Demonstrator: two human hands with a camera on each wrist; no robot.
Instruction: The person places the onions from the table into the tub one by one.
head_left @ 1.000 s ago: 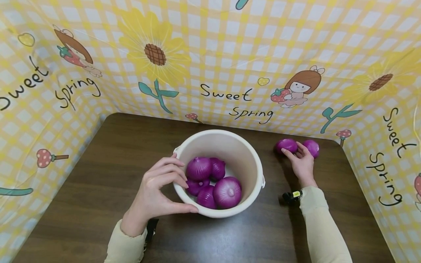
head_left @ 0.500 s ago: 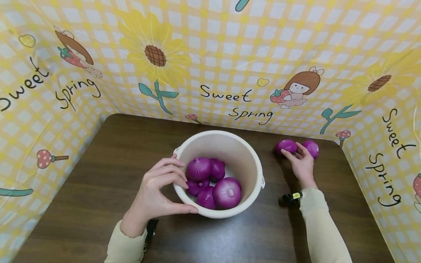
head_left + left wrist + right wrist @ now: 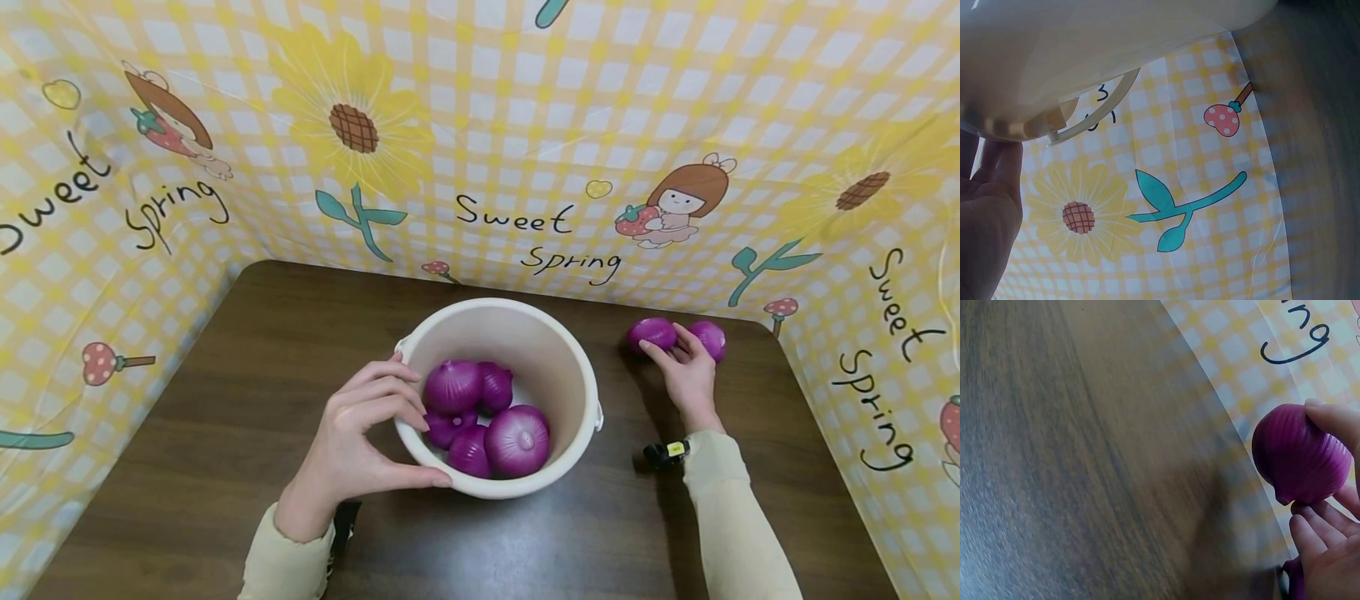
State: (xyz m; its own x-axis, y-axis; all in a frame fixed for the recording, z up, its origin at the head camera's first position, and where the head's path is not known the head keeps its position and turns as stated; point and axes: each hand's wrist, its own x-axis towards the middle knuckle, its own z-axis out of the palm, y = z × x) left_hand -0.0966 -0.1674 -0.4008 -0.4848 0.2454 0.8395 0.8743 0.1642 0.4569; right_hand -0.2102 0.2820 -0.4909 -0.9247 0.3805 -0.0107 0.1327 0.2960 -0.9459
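Observation:
A cream bucket (image 3: 570, 454) stands on the table with several purple onions (image 3: 517, 440) inside it. My left hand (image 3: 360, 429) holds the bucket's near left rim, its fingers over the edge and its thumb along the front. From the left wrist view, the left hand (image 3: 988, 212) shows only partly, below the bucket's wall (image 3: 1097, 37) and handle (image 3: 1100, 115). At the back right, my right hand (image 3: 688, 375) grips a purple onion (image 3: 651, 334) between thumb and fingers. The right wrist view shows that held onion (image 3: 1300, 453) from the side. Another onion (image 3: 708, 341) lies just right of the hand.
Yellow checked cloth (image 3: 480, 125) with printed flowers rises behind the brown table (image 3: 300, 333) and along both sides. The right wrist carries a small black camera (image 3: 663, 452). The bucket stands between the two hands.
Almost nothing differs. Both hands keep their places, the left on the bucket and the right on the onion; the whole view has shifted by a few pixels.

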